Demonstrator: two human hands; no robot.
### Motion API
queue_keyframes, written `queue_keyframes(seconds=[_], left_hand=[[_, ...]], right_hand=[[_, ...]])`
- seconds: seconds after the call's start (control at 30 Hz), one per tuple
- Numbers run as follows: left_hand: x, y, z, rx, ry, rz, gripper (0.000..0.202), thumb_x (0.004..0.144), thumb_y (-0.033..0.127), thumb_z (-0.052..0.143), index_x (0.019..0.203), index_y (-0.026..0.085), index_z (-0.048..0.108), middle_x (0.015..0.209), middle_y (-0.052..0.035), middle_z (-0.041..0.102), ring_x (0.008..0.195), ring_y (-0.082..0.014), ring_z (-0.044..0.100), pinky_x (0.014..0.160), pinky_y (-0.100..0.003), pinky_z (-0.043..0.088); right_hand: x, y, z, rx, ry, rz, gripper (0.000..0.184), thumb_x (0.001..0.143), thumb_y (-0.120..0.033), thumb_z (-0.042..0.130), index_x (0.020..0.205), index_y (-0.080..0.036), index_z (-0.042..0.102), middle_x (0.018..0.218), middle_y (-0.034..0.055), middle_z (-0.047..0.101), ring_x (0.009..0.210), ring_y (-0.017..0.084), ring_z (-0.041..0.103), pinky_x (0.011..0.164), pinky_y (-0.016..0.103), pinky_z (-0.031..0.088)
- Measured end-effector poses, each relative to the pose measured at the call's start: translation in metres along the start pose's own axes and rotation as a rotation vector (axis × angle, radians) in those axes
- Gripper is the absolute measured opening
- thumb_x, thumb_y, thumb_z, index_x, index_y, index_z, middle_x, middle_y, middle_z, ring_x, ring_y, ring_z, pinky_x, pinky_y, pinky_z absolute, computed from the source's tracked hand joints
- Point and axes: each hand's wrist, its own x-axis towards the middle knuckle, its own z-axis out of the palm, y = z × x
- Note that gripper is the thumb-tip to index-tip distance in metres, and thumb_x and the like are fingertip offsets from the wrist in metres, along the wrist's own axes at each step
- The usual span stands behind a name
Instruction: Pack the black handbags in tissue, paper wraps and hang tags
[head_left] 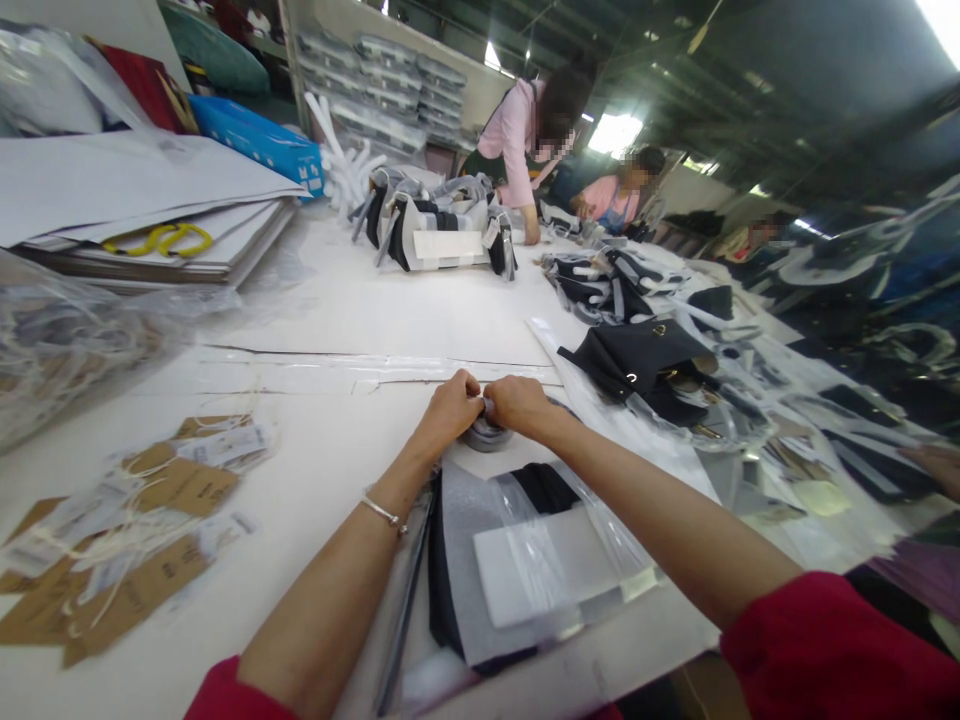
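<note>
As left hand (450, 405) meets right hand (519, 402), grey roll (487, 433) (small) between fingers (471, 393)

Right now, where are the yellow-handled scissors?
Head view, upper left: the scissors lie on the stack of white sheets, near the blue box.

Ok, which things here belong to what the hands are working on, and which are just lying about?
In hand: left hand and right hand pinch the grey piece; clear bag lies between the forearms.
Lying about: tags, scissors, paper stack, blue box, black handbag.
</note>
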Motion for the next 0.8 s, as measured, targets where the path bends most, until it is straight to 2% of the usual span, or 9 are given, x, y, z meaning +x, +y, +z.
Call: queue_keyframes(seconds=[0.13,0.23,0.4,0.5,0.6,0.7,0.73,0.8], left_hand=[[0.006,-0.004,-0.007,-0.099,-0.023,-0.021,0.020,0.068,0.009,0.057,0.085,0.019,0.058,0.086,-0.0025,0.069,0.082,-0.0171,0.065,0.075,-0.028,0.050],[0.008,-0.005,-0.011,-0.144,-0.022,-0.015,0.022,0.068,0.010,0.056,0.088,0.018,0.059,0.089,-0.0032,0.070,0.086,-0.0175,0.065,0.080,-0.029,0.051],[0.009,-0.002,-0.020,-0.176,-0.001,0.011,0.022,0.068,0.015,0.056,0.089,0.018,0.061,0.095,-0.0038,0.070,0.092,-0.0179,0.065,0.088,-0.031,0.050],[0.009,0.001,-0.027,-0.165,0.003,0.031,0.022,0.070,0.020,0.058,0.091,0.017,0.062,0.098,-0.0045,0.070,0.095,-0.0184,0.064,0.092,-0.033,0.048],[0.008,0.008,-0.033,-0.147,0.002,0.048,0.024,0.072,0.027,0.061,0.093,0.017,0.063,0.098,-0.0047,0.070,0.093,-0.0187,0.064,0.091,-0.033,0.049],[0.004,0.019,-0.037,-0.141,0.003,0.079,0.029,0.076,0.036,0.063,0.097,0.016,0.064,0.098,-0.0051,0.070,0.091,-0.0191,0.064,0.090,-0.034,0.049],[0.002,0.024,-0.038,-0.137,-0.002,0.094,0.032,0.077,0.039,0.063,0.099,0.016,0.064,0.099,-0.0054,0.070,0.092,-0.0193,0.064,0.090,-0.034,0.048],[-0.003,0.033,-0.039,-0.118,-0.031,0.122,0.039,0.081,0.045,0.061,0.105,0.016,0.064,0.105,-0.0063,0.070,0.096,-0.0202,0.064,0.093,-0.035,0.047]], right_hand=[[0.015,0.001,-0.008,0.004,-0.054,-0.058,0.033,0.075,-0.030,0.069,0.105,-0.018,0.073,0.102,0.0158,0.073,0.098,0.030,0.069,0.079,0.035,0.053],[0.019,0.002,-0.008,0.028,-0.076,-0.079,0.035,0.070,-0.030,0.072,0.103,-0.016,0.073,0.100,0.0165,0.073,0.097,0.031,0.069,0.079,0.036,0.054],[0.012,0.000,0.001,0.119,-0.010,-0.047,0.033,0.082,-0.027,0.063,0.112,-0.015,0.070,0.113,0.0201,0.069,0.110,0.033,0.064,0.091,0.041,0.050],[0.009,0.003,0.004,0.219,0.000,-0.006,0.034,0.082,-0.027,0.065,0.113,-0.015,0.070,0.117,0.0200,0.068,0.112,0.034,0.063,0.092,0.042,0.049],[0.007,0.019,0.001,0.364,-0.051,0.001,0.048,0.080,-0.030,0.070,0.125,-0.017,0.062,0.107,0.0143,0.073,0.098,0.027,0.069,0.081,0.034,0.054],[-0.010,0.048,-0.005,0.636,-0.090,-0.043,0.066,0.090,-0.038,0.062,0.147,-0.015,0.038,0.098,0.0086,0.075,0.075,0.018,0.072,0.069,0.026,0.056],[-0.021,0.058,-0.007,0.746,-0.072,-0.062,0.065,0.094,-0.039,0.057,0.149,-0.014,0.035,0.099,0.0088,0.075,0.074,0.017,0.071,0.070,0.026,0.056],[-0.052,0.076,-0.008,0.885,0.013,-0.108,0.055,0.097,-0.042,0.051,0.144,-0.014,0.043,0.113,0.0109,0.072,0.089,0.019,0.071,0.084,0.031,0.054]])
